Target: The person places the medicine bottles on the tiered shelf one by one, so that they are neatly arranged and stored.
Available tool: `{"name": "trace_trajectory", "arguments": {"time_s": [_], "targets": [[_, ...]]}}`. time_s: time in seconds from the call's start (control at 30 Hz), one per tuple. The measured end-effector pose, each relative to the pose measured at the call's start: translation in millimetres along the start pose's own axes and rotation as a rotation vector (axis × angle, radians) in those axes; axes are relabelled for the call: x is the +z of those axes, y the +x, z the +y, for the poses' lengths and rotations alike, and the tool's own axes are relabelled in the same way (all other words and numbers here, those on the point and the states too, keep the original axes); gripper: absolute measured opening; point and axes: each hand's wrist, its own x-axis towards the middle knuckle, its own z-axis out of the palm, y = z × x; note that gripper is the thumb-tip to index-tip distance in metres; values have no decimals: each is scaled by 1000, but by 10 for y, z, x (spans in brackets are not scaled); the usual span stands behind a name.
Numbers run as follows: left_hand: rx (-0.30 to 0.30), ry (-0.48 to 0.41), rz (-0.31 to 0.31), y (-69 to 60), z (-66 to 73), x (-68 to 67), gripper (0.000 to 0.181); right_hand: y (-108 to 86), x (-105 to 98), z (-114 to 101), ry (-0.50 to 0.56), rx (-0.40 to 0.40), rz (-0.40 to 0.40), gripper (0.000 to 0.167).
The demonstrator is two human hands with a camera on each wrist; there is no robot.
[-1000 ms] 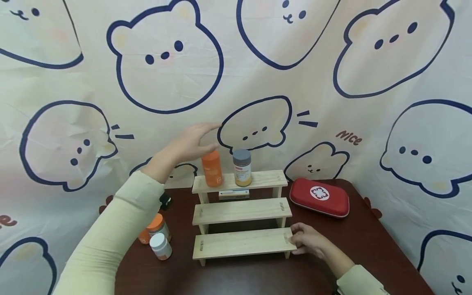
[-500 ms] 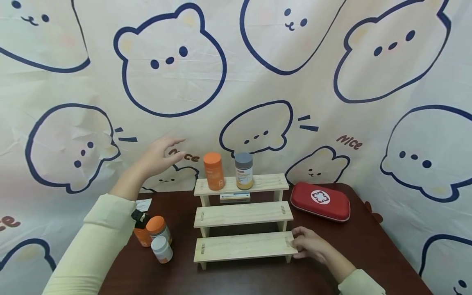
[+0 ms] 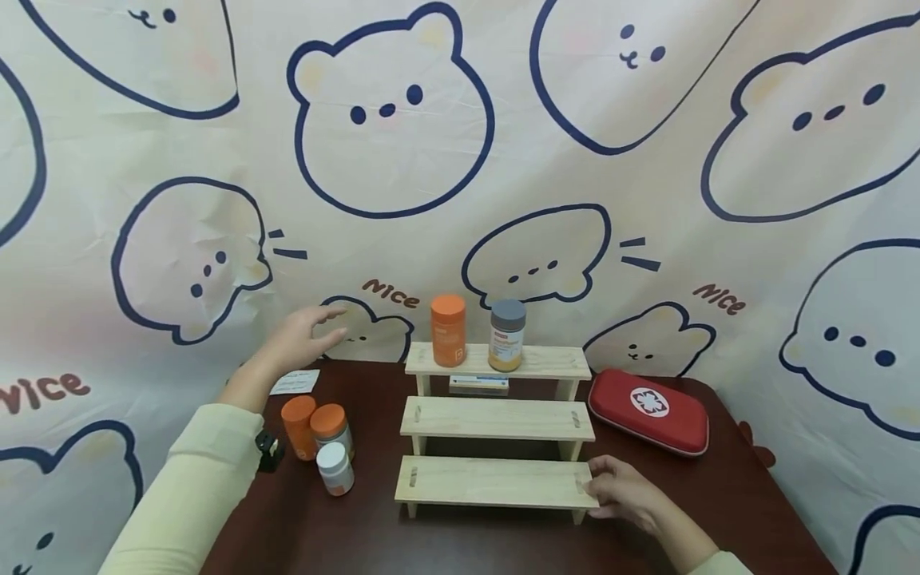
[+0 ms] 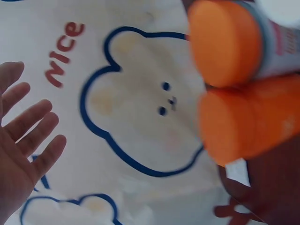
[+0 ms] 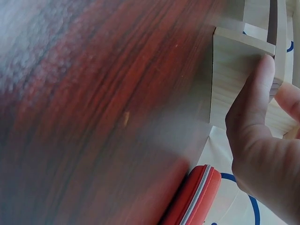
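My left hand [image 3: 302, 343] hangs in the air at the back left, fingers apart and holding nothing. In the left wrist view its spread fingers [image 4: 40, 124] are away from the bottles. Below it stand an orange bottle [image 3: 299, 427], an orange-capped bottle [image 3: 333, 427] and a small white bottle [image 3: 335, 469]. My right hand [image 3: 628, 495] pinches the right end of the lowest step of a three-tier wooden rack [image 3: 496, 481], thumb and fingers at its edge. On the top step stand an orange bottle [image 3: 449, 331] and a grey-capped bottle [image 3: 507, 335].
A red zip case [image 3: 649, 413] with a white emblem lies right of the rack. Behind the top step is a small flat box [image 3: 478, 386]. A white paper [image 3: 295, 382] lies at the back left of the dark wooden table [image 3: 503, 543]. A printed cloth [image 3: 388, 255] hangs behind.
My left hand has moved left and down, away from the orange bottle on the top step. The view has turned slightly left. My right hand stays at the rack's lowest step.
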Motion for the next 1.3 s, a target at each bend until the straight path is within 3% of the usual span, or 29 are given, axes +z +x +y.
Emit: {"name": "trace_trajectory", "arguments": {"time_s": [0.3, 0.43, 0.6, 0.73, 0.87, 1.07, 1.3], "targets": [[-70, 26, -67, -323, -230, 21, 49, 14, 5, -31, -10, 11, -4, 56], [-106, 8, -113, -481, -297, 112, 51, -12, 4, -23, -13, 10, 2, 56], [-132, 17, -161, -591, -385, 222, 50, -8, 9, -49, -18, 3, -3, 56], [-138, -27, -227, -701, -435, 291, 41, -18, 11, -49, -19, 11, -7, 56], [-190, -87, -311, -782, -452, 288, 46, -37, 10, -66, -24, 12, -4, 56], [-194, -72, -347, -804, -509, 346, 55, -47, 17, -75, -28, 24, -11, 57], [-211, 2, -351, -602, -571, 494, 51, -39, 32, -58, -45, 58, 49, 56]]}}
